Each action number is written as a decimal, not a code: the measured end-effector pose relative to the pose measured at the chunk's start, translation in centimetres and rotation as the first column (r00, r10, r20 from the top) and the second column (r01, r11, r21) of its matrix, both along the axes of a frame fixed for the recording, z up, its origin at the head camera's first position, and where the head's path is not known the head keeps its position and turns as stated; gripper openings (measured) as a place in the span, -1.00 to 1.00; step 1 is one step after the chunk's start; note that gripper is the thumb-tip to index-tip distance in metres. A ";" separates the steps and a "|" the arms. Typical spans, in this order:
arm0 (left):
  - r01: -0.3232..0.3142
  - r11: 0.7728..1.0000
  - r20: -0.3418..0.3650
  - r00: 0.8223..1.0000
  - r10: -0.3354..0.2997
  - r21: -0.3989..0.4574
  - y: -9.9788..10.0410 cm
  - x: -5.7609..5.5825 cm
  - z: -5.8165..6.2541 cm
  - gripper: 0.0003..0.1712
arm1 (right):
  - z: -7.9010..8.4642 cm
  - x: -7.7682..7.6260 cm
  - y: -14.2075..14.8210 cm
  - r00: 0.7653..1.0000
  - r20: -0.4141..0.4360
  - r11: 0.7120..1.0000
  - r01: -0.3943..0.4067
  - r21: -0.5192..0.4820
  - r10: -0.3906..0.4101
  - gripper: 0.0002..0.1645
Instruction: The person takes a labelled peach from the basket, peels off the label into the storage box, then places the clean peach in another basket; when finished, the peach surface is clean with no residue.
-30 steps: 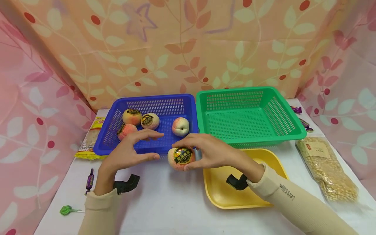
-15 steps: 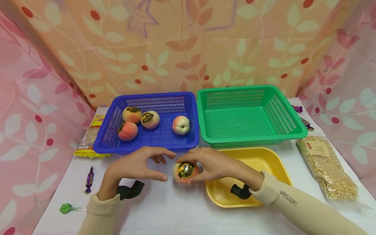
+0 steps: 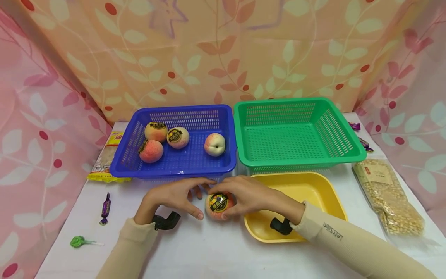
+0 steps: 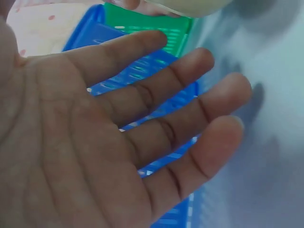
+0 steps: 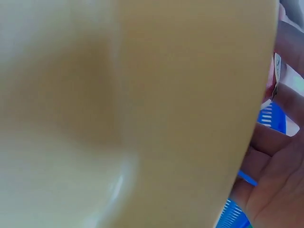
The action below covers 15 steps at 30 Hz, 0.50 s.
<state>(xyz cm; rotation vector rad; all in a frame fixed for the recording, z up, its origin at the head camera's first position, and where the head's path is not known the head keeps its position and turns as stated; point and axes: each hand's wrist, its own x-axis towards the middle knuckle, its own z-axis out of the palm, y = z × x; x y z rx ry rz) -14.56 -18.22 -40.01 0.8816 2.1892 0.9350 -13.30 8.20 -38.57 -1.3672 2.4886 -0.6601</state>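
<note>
My right hand [image 3: 249,195] holds a peach [image 3: 217,205] between thumb and fingers, low over the white table in front of the blue basket. A black-and-gold sticker on the peach faces up. Just left of it is my left hand [image 3: 177,195], thumb and fingers spread and apart from the fruit. Its bare palm [image 4: 95,128] shows in the left wrist view with the fingers nearly straight. The yellow tray [image 5: 180,95] covers most of the right wrist view and hides much of the peach. Several more peaches, one of them [image 3: 215,145] without a visible sticker, lie in the blue basket [image 3: 174,173].
A green basket [image 3: 278,143] stands right of the blue one, behind the yellow tray. Bagged corn kernels [image 3: 390,197] lie at right. At left are a yellow-edged packet [image 3: 104,162], a purple wrapped candy [image 3: 105,209] and a green lollipop [image 3: 78,241].
My right hand has brought the peach down from the blue basket's front edge to nearer the table front. My left hand has moved right and forward, closer to the peach.
</note>
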 end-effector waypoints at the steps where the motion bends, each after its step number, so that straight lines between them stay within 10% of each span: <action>1: 0.003 1.000 -0.001 1.000 -0.003 0.000 0.1 -0.1 -0.1 0.01 | -0.1 0.0 0.0 1.000 -0.007 1.000 0.005 0.004 -0.005 -0.28; 15: 0.001 0.999 -0.024 1.000 0.000 0.042 1.5 -0.3 -2.0 -0.02 | -0.6 0.6 -0.1 0.987 -0.154 0.998 0.053 0.037 -0.047 -0.25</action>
